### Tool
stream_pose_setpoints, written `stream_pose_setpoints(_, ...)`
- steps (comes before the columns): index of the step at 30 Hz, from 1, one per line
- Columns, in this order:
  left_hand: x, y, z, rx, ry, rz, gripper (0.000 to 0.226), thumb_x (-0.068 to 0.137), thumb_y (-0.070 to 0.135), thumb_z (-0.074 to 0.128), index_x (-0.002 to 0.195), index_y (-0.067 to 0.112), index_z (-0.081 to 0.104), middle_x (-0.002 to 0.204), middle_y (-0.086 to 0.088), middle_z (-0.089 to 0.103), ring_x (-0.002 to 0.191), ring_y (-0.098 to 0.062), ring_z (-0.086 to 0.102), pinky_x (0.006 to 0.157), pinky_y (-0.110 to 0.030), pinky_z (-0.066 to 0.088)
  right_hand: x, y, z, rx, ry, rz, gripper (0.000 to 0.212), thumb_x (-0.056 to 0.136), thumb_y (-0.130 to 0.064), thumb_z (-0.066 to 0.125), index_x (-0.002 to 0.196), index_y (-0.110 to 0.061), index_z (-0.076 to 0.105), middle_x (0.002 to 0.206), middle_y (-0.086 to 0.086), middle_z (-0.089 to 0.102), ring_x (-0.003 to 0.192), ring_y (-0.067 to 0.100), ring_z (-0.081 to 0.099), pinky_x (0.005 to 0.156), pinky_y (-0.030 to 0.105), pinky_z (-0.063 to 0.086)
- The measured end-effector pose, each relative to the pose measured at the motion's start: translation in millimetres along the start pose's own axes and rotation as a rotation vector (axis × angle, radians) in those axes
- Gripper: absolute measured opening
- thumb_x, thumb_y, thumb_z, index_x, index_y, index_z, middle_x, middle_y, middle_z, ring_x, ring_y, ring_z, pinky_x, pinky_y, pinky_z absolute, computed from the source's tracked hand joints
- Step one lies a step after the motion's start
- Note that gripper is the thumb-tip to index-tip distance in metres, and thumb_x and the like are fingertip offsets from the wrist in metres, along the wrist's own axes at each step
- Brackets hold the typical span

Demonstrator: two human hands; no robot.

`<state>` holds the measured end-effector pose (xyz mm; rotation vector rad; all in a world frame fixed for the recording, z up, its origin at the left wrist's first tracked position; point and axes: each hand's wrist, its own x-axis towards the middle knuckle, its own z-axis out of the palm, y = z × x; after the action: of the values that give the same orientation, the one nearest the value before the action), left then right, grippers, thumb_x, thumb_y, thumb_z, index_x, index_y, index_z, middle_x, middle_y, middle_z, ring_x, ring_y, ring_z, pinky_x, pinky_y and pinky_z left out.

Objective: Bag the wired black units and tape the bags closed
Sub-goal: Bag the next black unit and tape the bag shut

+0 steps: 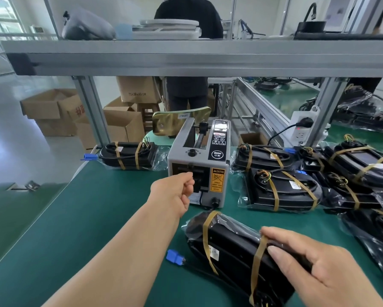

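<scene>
I see left hand [175, 191] at grey box-shaped tape dispenser [199, 160] outlet, fingers curled; can't tell if grip holds tape. Right hand [319, 267] grip clasps clear-bagged black unit [230, 244] on green bench [86, 218].

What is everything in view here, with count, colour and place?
grey boxy tape dispenser: one, grey, bench centre.
clear-bagged black wired units banded with tan tape: several, black, right of dispenser; one left; one front.
blue plastic connector plugs: several, blue, by units.
green bench mat: one, green, underneath.
brown cardboard boxes: several, brown, floor behind.
white power strip: one, white, right post.
left hand: at dispenser outlet, fingers curled.
right hand: grips front unit.
</scene>
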<state>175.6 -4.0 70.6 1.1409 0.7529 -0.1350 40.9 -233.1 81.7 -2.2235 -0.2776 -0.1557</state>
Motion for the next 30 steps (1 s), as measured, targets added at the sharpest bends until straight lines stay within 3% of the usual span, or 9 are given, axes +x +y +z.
stream_pose_setpoints(4,-0.8,-3.5,11.0,-0.162,0.089,0.016,0.009,0.087,0.009,0.069,0.092,0.010,0.062,0.060,0.001,0.058,0.040,-0.005,0.049,0.031,-0.012,0.027,-1.8,1.5,-0.2,0.003,0.027,-0.001,0.034,0.079,-0.020,0.076,0.097,-0.048,0.072,0.084,-0.050,0.061,0.089,-0.032,0.052,0.076,-0.009,0.034)
stream_pose_setpoints(8,-9.2,-10.1,13.4,-0.223,0.137,0.144,0.012,0.083,0.006,0.064,0.076,0.011,0.057,0.053,0.002,0.050,0.042,-0.007,0.040,0.032,-0.015,0.025,-4.9,0.0,-2.2,0.008,0.013,0.014,0.036,0.080,-0.021,0.075,0.097,-0.053,0.069,0.090,-0.049,0.062,0.095,-0.029,0.053,0.077,-0.010,0.033)
stream_pose_setpoints(12,-38.5,-17.0,-14.4,-0.086,-0.034,0.418,0.025,0.084,0.011,0.064,0.061,0.017,0.056,0.055,0.004,0.050,0.045,-0.008,0.042,0.040,-0.016,0.035,-3.9,-4.9,-7.0,-0.112,-0.049,-0.024,0.040,0.083,-0.028,0.072,0.105,-0.059,0.060,0.102,-0.052,0.056,0.106,-0.025,0.050,0.084,-0.006,0.035)
stream_pose_setpoints(14,-59.9,-29.0,-28.8,0.040,-0.198,0.542,0.024,0.082,0.017,0.066,0.058,0.020,0.061,0.059,0.003,0.053,0.052,-0.009,0.047,0.050,-0.017,0.043,-0.3,-10.4,-6.5,-0.231,-0.079,-0.079,0.039,0.085,-0.030,0.069,0.111,-0.058,0.059,0.108,-0.047,0.058,0.114,-0.016,0.051,0.092,0.005,0.040)
stream_pose_setpoints(17,-78.3,-47.1,-36.8,0.053,-0.326,0.548,0.021,0.081,0.016,0.068,0.060,0.020,0.063,0.064,0.001,0.053,0.059,-0.009,0.048,0.064,-0.024,0.042,12.0,-26.6,-0.4,-0.364,-0.123,-0.186,0.029,0.087,-0.033,0.063,0.114,-0.041,0.059,0.111,-0.029,0.063,0.108,0.001,0.058,0.091,0.027,0.049)
stream_pose_setpoints(20,-82.3,-50.8,-38.5,-0.047,-0.343,0.535,0.029,0.089,0.002,0.059,0.063,0.015,0.060,0.064,0.000,0.051,0.059,-0.010,0.046,0.067,-0.027,0.039,28.4,-45.3,9.7,-0.458,-0.203,-0.244,0.028,0.087,-0.049,0.059,0.110,-0.035,0.054,0.106,-0.019,0.058,0.099,0.006,0.055,0.086,0.029,0.048)
stream_pose_setpoints(24,-83.3,-53.5,-41.8,-0.026,-0.355,0.552,0.031,0.089,0.003,0.059,0.061,0.018,0.062,0.063,0.001,0.051,0.059,-0.009,0.046,0.068,-0.028,0.039,48.9,-55.2,20.1,-0.536,-0.262,-0.298,0.029,0.087,-0.053,0.059,0.107,-0.032,0.054,0.102,-0.012,0.053,0.096,0.013,0.055,0.084,0.033,0.047)
stream_pose_setpoints(30,-81.8,-56.3,-47.5,0.002,-0.401,0.560,0.012,0.073,0.019,0.066,0.062,0.021,0.064,0.064,0.000,0.051,0.061,-0.010,0.045,0.065,-0.024,0.041,66.3,-52.8,26.5,-0.619,-0.287,-0.497,0.017,0.099,-0.034,0.047,0.098,-0.021,0.058,0.097,-0.006,0.053,0.092,0.020,0.056,0.078,0.040,0.049)
